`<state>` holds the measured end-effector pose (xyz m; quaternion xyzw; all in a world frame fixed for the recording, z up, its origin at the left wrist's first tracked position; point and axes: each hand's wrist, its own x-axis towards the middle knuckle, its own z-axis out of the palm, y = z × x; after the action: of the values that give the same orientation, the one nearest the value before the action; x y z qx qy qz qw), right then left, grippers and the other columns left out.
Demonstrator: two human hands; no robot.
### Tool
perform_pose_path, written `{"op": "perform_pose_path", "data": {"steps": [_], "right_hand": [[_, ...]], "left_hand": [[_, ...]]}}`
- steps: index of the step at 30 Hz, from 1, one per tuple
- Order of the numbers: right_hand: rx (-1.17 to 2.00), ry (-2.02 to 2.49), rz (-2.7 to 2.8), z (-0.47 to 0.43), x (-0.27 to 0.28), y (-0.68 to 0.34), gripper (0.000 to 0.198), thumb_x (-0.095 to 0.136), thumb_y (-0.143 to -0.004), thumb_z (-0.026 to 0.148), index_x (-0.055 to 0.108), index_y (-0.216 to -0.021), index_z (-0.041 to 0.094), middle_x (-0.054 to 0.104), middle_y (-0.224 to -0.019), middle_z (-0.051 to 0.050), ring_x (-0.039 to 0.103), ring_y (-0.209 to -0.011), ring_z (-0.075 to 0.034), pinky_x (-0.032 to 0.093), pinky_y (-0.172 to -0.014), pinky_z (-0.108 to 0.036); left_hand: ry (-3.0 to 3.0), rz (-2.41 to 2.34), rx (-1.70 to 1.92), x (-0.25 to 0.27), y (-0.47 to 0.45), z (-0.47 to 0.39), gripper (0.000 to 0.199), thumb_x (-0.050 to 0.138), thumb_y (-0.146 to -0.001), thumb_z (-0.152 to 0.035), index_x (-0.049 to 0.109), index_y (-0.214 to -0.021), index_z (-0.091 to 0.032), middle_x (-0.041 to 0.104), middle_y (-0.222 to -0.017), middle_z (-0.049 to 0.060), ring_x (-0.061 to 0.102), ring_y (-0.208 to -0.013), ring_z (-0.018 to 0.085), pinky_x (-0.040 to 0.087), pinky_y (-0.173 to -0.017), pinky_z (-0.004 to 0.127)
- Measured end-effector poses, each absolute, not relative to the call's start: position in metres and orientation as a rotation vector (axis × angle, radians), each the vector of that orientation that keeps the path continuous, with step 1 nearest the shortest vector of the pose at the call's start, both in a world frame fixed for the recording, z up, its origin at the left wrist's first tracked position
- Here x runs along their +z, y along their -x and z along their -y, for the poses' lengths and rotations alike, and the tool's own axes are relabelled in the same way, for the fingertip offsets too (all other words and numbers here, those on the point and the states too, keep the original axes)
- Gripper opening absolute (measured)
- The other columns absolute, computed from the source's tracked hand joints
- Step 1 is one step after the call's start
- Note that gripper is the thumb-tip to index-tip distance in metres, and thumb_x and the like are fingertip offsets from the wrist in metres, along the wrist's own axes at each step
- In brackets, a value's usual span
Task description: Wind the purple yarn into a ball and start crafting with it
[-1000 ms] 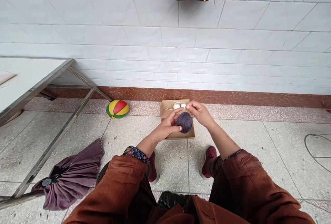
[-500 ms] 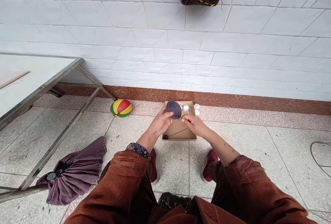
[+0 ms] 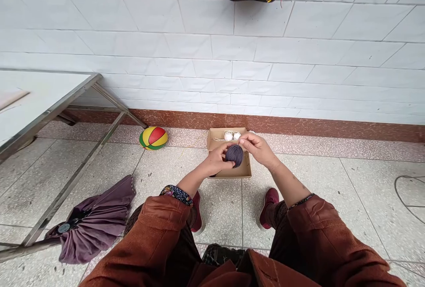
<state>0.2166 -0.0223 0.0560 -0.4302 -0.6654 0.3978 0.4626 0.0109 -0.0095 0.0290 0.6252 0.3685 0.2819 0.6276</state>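
Between the thumb and fingers of my left hand (image 3: pixel 217 161) is a dark purple-grey ball of yarn (image 3: pixel 234 156), held over an open cardboard box (image 3: pixel 246 171). My right hand (image 3: pixel 255 146) is just above and to the right of the ball, its thumb and forefinger pinched together. A strand in that pinch is too fine to make out clearly. Two small white yarn balls (image 3: pixel 232 135) with loose white thread lie in the far part of the box. The small dark ball in the near left corner is mostly hidden by my left hand.
A table with a metal frame (image 3: pixel 71 112) stands at the left. A red, yellow and green ball (image 3: pixel 153 138) rests by its leg. A folded purple umbrella (image 3: pixel 96 220) lies on the floor. A cable (image 3: pixel 400 189) curls at the right, and a tiled wall (image 3: pixel 186 48) rises ahead.
My left hand has moved the yarn ball right and nearer to me, turning it. My right hand has risen from beside the ball to above its right side.
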Motion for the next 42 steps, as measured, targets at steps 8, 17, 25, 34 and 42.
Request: {"op": "perform_pose_path", "data": {"steps": [8, 17, 25, 34, 42], "right_hand": [[0.93, 1.241, 1.592, 0.01, 0.03, -0.217, 0.026, 0.057, -0.094, 0.044, 0.062, -0.082, 0.021, 0.055, -0.074, 0.0, 0.049, -0.069, -0.016, 0.039, -0.065, -0.028], [0.995, 1.318, 1.767, 0.021, 0.015, -0.199, 0.025, 0.051, -0.093, 0.04, 0.057, -0.078, 0.021, 0.052, -0.068, 0.002, 0.046, -0.063, -0.015, 0.037, -0.061, -0.026], [1.009, 1.206, 1.858, 0.032, 0.026, -0.197, 0.03, 0.051, -0.097, 0.046, 0.059, -0.082, 0.021, 0.052, -0.068, 0.002, 0.047, -0.064, -0.014, 0.039, -0.064, -0.027], [1.13, 1.025, 1.719, 0.034, 0.058, -0.21, 0.037, 0.055, -0.096, 0.055, 0.066, -0.09, 0.021, 0.055, -0.072, 0.0, 0.048, -0.064, -0.014, 0.04, -0.061, -0.027], [0.935, 1.203, 1.565, 0.012, 0.041, -0.223, 0.034, 0.057, -0.094, 0.054, 0.062, -0.084, 0.021, 0.054, -0.074, 0.0, 0.048, -0.069, -0.016, 0.04, -0.067, -0.029]], "left_hand": [[-1.171, -0.492, 0.737, 0.043, -0.009, 0.018, 0.082, 0.078, -0.069, -0.022, 0.048, -0.146, -0.029, 0.057, -0.138, 0.01, 0.055, -0.122, 0.028, 0.044, -0.1, 0.04], [-0.778, -0.604, 0.983, 0.038, -0.002, 0.001, 0.05, 0.079, -0.069, -0.023, 0.065, -0.117, -0.02, 0.069, -0.117, 0.009, 0.064, -0.109, 0.024, 0.049, -0.098, 0.041], [-0.8, -0.777, 1.08, 0.032, -0.002, -0.009, 0.05, 0.081, -0.067, -0.025, 0.061, -0.114, -0.022, 0.068, -0.108, 0.004, 0.064, -0.098, 0.018, 0.05, -0.09, 0.036], [-1.273, -0.974, 0.965, 0.016, -0.013, -0.005, 0.069, 0.082, -0.066, -0.027, 0.056, -0.13, -0.021, 0.063, -0.124, 0.01, 0.062, -0.107, 0.024, 0.046, -0.099, 0.041], [-1.386, -0.606, 0.602, 0.03, -0.012, 0.016, 0.086, 0.076, -0.077, -0.025, 0.036, -0.153, -0.034, 0.061, -0.127, 0.009, 0.061, -0.109, 0.026, 0.047, -0.097, 0.043]]}}
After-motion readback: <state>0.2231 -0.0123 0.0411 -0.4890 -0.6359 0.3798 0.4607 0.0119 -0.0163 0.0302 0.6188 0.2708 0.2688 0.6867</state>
